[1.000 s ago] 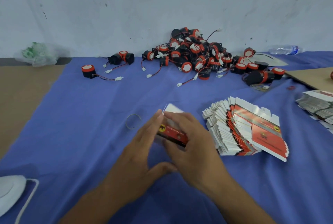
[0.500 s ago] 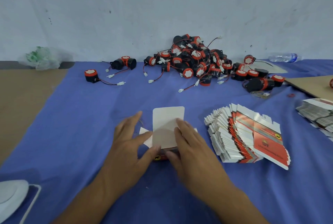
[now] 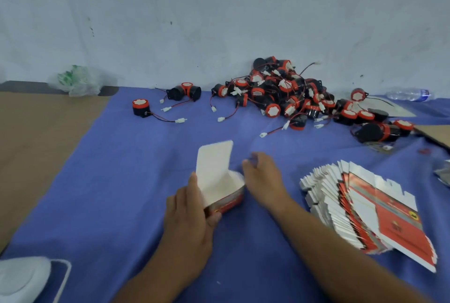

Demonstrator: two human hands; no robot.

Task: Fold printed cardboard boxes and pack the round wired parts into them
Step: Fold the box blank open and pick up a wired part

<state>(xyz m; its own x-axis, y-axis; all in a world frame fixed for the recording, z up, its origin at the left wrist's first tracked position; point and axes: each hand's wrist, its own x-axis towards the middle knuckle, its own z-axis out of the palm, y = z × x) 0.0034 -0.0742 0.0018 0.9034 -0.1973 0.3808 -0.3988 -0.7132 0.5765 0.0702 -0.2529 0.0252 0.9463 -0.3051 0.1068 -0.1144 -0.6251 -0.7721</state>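
One folded box (image 3: pixel 225 199) is sitting on the blue cloth (image 3: pixel 109 193) near the middle of the view, just in front of the person. Its mouth is facing up. Its long axis is running from near left to far right, with the red printed wall facing the person. Its flap (image 3: pixel 214 160) is standing up from the far left side, tip pointing up and toward the wall, white inner face showing.

The left hand (image 3: pixel 190 210) is grasping the box's left end, thumb curling onto the printed wall and fingers wrapping behind the corner. The right hand (image 3: pixel 264 177) is lying just beside the box's right end, back upward. Its fingers are loose and blurred, gripping nothing that shows.

To the right, one fanned stack (image 3: pixel 365 207) of flat boxes is lying with its long edges running from far left to near right. Its sheets are sitting too close together to count. One second stack (image 3: pixel 444 175) is peeking in at the right edge.

Along the wall, one heap (image 3: pixel 280 94) of round black-and-red parts is lying tangled in red and black wires, too dense to count. Left of it, two parts (image 3: pixel 186 92) are lying touching each other. One single part (image 3: pixel 140 107) is standing apart from them, red cap up. One bag (image 3: pixel 78 81) and one bottle (image 3: pixel 409 94) are lying by the wall.
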